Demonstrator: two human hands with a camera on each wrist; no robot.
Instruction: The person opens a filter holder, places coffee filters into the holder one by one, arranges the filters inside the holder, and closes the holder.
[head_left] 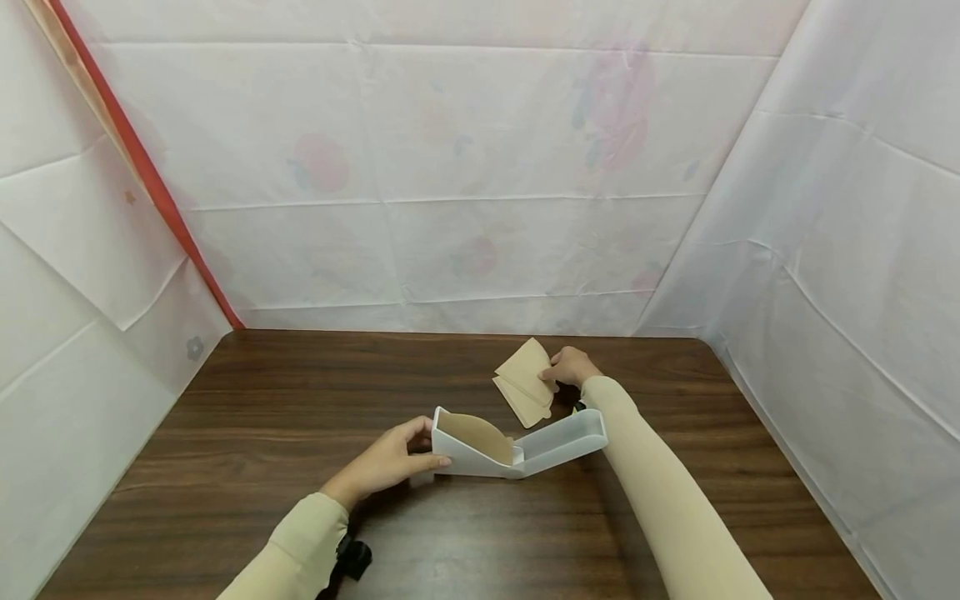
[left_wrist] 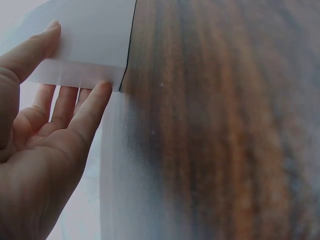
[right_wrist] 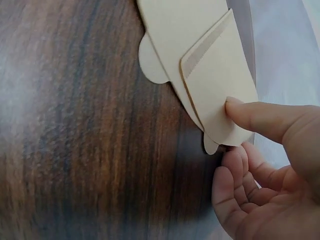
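Observation:
A white coffee filter holder (head_left: pixel 471 455) stands on the table with its lid (head_left: pixel 566 442) swung out to the right. Inside it, brown paper coffee filters (head_left: pixel 474 433) show above the sloped edge. My left hand (head_left: pixel 393 457) grips the holder's left end, thumb on the near side and fingers around the end; the left wrist view shows the thumb on the white wall (left_wrist: pixel 92 35). Beyond the lid lies a small fanned group of cone-shaped filters (head_left: pixel 522 387). My right hand (head_left: pixel 572 367) pinches the top filter (right_wrist: pixel 220 85) at its curved edge, thumb on top and fingers beneath.
The dark wooden table (head_left: pixel 300 383) reaches back to a white printed cloth (head_left: pixel 420 250). More cloth (head_left: pixel 847 275) hangs along the right, and a red strip (head_left: pixel 161 187) runs down the left corner. The holder's lid stands close to my right sleeve (head_left: pixel 652 475).

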